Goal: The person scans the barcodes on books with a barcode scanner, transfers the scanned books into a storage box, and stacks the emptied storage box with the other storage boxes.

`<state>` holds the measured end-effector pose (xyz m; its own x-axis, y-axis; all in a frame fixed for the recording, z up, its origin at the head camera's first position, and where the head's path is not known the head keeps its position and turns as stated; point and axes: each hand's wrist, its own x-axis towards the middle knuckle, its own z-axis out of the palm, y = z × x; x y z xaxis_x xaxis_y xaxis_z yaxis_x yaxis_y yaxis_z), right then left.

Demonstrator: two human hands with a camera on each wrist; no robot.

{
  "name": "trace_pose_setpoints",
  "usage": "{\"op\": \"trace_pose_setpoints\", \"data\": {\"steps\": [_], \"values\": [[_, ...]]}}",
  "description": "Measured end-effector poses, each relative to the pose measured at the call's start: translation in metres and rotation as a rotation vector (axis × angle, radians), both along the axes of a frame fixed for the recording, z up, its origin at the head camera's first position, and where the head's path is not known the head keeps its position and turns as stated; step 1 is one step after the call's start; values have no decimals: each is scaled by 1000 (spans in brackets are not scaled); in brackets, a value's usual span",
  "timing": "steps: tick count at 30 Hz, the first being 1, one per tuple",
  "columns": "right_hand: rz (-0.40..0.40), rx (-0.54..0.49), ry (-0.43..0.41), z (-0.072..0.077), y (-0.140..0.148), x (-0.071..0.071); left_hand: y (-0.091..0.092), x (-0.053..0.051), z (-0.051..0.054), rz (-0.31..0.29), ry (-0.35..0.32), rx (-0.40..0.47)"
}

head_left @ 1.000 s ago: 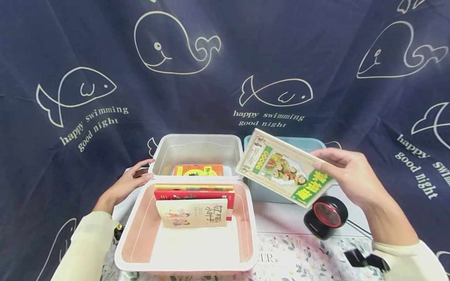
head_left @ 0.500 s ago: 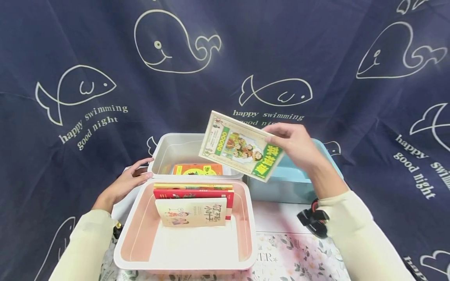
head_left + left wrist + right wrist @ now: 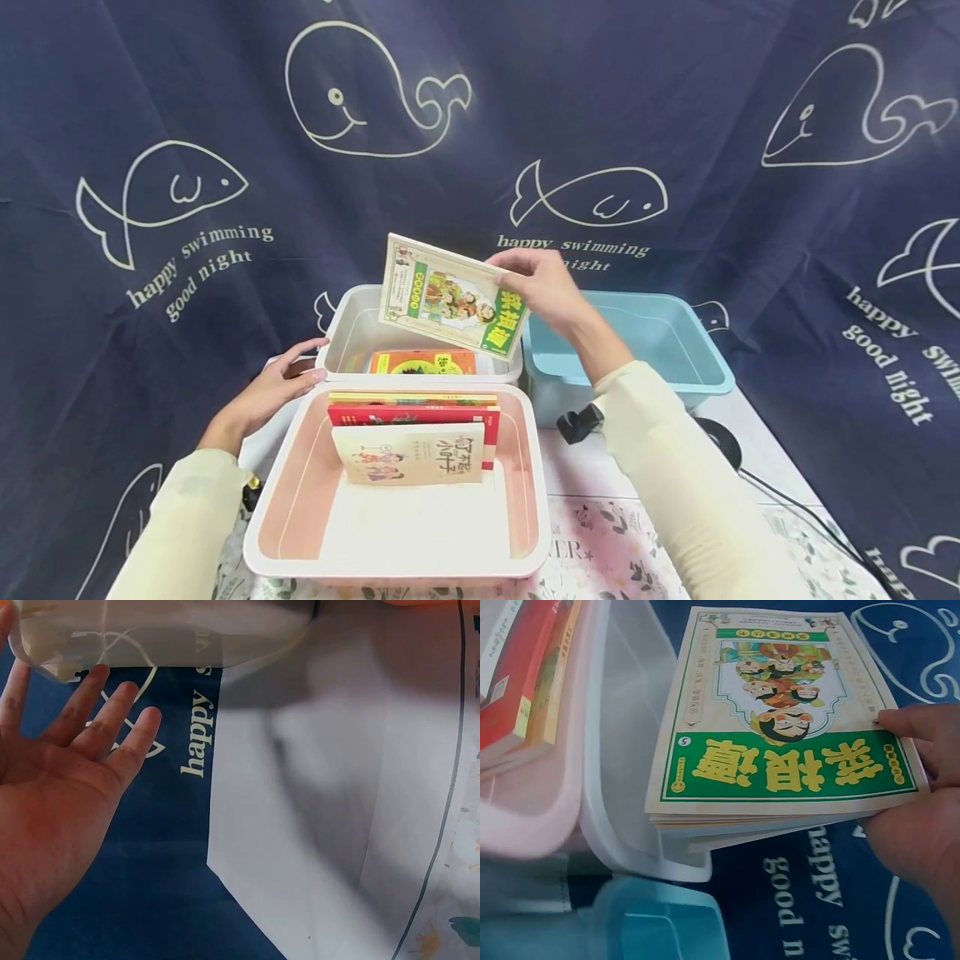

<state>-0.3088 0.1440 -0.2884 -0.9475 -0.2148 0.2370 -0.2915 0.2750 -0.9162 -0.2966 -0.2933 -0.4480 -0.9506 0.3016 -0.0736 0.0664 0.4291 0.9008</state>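
Observation:
My right hand [image 3: 543,287] pinches a cream-and-green picture book [image 3: 453,300] by its upper right edge. The book hangs tilted over the grey-white bin [image 3: 352,321], its illustrated cover towards me. In the right wrist view the thumb and fingers grip one edge of the book [image 3: 780,712]. Inside that bin an orange-and-yellow book [image 3: 386,363] shows behind the near rim. My left hand [image 3: 273,392] rests at the left rim of the same bin with its fingers extended; in the left wrist view the hand [image 3: 67,772] has straight, spread fingers beside the bin wall [image 3: 172,637].
A pink bin [image 3: 288,500] in front holds several upright books, the nearest a cream book [image 3: 412,454] before a red book [image 3: 491,425]. A blue bin [image 3: 630,333] stands at right. Behind my right sleeve is a round black device [image 3: 723,442] with a cable.
My right hand has carried the cream-and-green book leftwards, from in front of the blue bin to above the grey-white bin. The left hand has stayed at the rim.

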Motion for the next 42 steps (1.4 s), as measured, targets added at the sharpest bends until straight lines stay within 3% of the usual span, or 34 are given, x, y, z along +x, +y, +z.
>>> {"op": "trace_pose_setpoints", "data": {"steps": [6, 15, 22, 32, 37, 42], "values": [[0, 29, -16, -13, -25, -14, -1, 0, -1, 3, -6, 21], [65, 87, -78, -41, -43, -22, 2, -2, -1, 4, -8, 14], [114, 139, -111, -63, -49, -21, 3, -2, -1, 6, 1, 11], [165, 231, -194, -90, -62, -10, -2, -5, -11, 6, 6, 29], [202, 232, -232, -103, -66, -10, -3, -7, -12, 10, 4, 32], [186, 207, -320, -109, -69, -9, -4, -6, -10, 13, 6, 7]]}}
